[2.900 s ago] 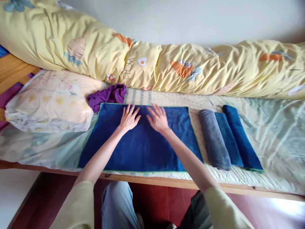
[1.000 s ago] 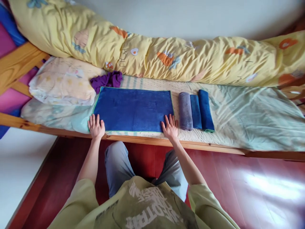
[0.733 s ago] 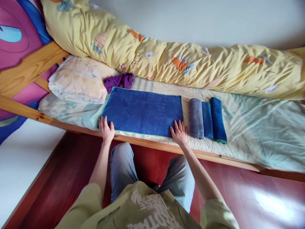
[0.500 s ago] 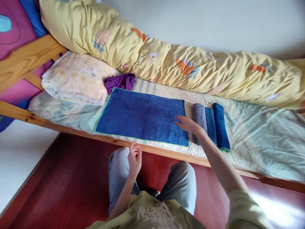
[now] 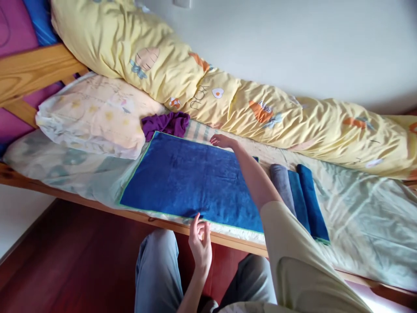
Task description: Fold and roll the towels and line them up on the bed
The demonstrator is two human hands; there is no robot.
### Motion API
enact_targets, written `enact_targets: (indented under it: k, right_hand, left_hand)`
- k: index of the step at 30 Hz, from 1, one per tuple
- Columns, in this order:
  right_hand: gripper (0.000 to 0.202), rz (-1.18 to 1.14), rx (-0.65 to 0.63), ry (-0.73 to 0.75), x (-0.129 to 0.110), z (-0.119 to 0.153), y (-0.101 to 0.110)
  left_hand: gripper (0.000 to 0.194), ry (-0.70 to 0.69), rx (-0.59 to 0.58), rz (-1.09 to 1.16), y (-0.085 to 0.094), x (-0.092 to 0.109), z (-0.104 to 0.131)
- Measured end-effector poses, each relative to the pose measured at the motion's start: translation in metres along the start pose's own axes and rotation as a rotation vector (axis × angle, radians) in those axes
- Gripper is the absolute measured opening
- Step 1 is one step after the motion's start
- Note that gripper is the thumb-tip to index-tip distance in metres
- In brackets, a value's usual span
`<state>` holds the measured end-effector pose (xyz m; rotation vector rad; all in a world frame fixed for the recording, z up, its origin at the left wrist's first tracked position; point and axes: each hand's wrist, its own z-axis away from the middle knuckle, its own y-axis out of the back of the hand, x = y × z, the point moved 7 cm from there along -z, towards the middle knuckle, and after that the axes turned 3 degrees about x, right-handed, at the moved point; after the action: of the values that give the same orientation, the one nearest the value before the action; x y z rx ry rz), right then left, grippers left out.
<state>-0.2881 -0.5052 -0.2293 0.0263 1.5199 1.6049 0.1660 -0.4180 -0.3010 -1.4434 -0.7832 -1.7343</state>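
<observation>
A dark blue towel (image 5: 189,178) with a green edge lies spread flat on the bed. My left hand (image 5: 200,245) is at the towel's near edge, palm up with the fingers apart and partly curled; one fingertip reaches the cloth, which is slightly dented there. Over the towel's far edge stretches my right hand (image 5: 224,141), its fingers extended and holding nothing. Whether it touches the cloth I cannot tell. To the right, a grey rolled towel (image 5: 282,184), a teal rolled towel (image 5: 298,198) and a dark blue rolled towel (image 5: 312,202) lie side by side, partly behind my right arm.
A purple cloth (image 5: 167,124) lies crumpled beyond the towel's far left corner, beside a pale pillow (image 5: 97,117). Along the wall runs a bunched yellow quilt (image 5: 254,108). The wooden bed rail (image 5: 159,219) passes in front of my knees, above a red floor.
My right hand has moved left and away from me, from the towel's right side to its far edge. My left hand has come right, up to the near edge. The view has tilted.
</observation>
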Motion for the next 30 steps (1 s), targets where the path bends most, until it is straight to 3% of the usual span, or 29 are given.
enact_targets:
  k: [6,13,22,30]
  right_hand:
    - [0.031,-0.122,-0.043,-0.017,0.02,-0.017,-0.017]
    - [0.034,-0.172,-0.118,-0.035,0.022,-0.028,-0.028]
    - [0.039,-0.24,-0.087,0.028,0.016,-0.029,-0.018]
    - [0.03,-0.235,-0.135,0.102,0.014,-0.03,-0.016]
  left_hand:
    - [0.045,0.084,0.069,-0.004,-0.003,-0.001,-0.008]
    - [0.044,0.117,0.307,0.123,-0.007,-0.009,-0.005]
    - [0.058,0.147,0.249,0.051,-0.012,-0.014,-0.005]
    - [0.063,0.193,0.304,0.155,-0.01,-0.033,-0.009]
